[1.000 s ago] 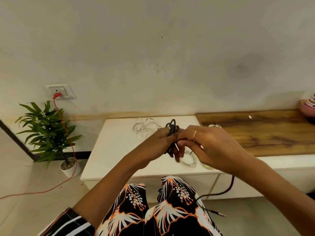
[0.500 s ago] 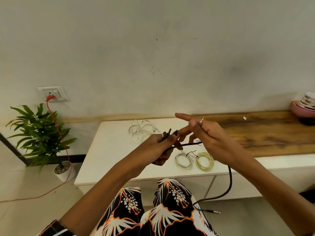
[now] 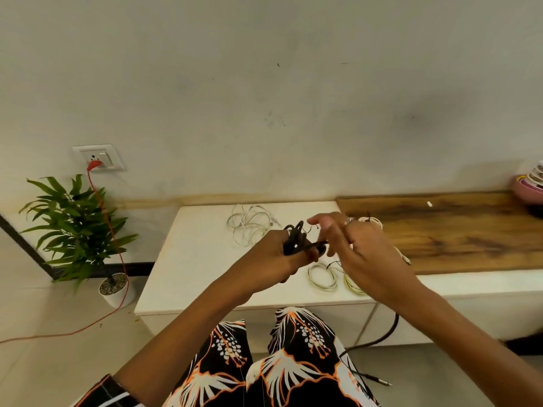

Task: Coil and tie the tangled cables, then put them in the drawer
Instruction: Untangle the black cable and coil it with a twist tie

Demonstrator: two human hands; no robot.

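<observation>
White cabinet top (image 3: 199,259): lies under and beyond both hands; front edge sits below the wrists.

Wooden panel (image 3: 458,233): adjoins the cabinet top, beyond and to the right of the right hand.

Potted plant (image 3: 73,224): stands on the floor, well to the left of the left hand.

Wall socket (image 3: 98,157): above the plant, far left of the hands; a red cord (image 3: 117,259) runs from it down past the plant and across the floor.

Stacked bowls (image 3: 529,186): far right end of the wooden panel, well apart from the right hand.

Left hand (image 3: 282,257): fingers curled round the black cable coil (image 3: 296,239), gripping the bundled loops above the cabinet top.

Right hand (image 3: 361,254): just beside the left hand, fingers loosely spread at the coil's free end; blurred, so contact with the cable cannot be told. A ring (image 3: 349,221) shows on one finger.

Black cable tail (image 3: 382,336): hangs below the right forearm, curving down to the floor and ending in a thin plug by the knee.

Loose white cable (image 3: 249,224): uncoiled heap on the cabinet top, beyond the left hand.

Coiled white cable (image 3: 321,277): on the cabinet top, below and between the two hands.

Coiled yellow-green cable (image 3: 352,284): just beside the white coil, partly hidden under the right hand.

Pale cable (image 3: 374,221): partly hidden beyond the right hand, at the edge of the wooden panel.
</observation>
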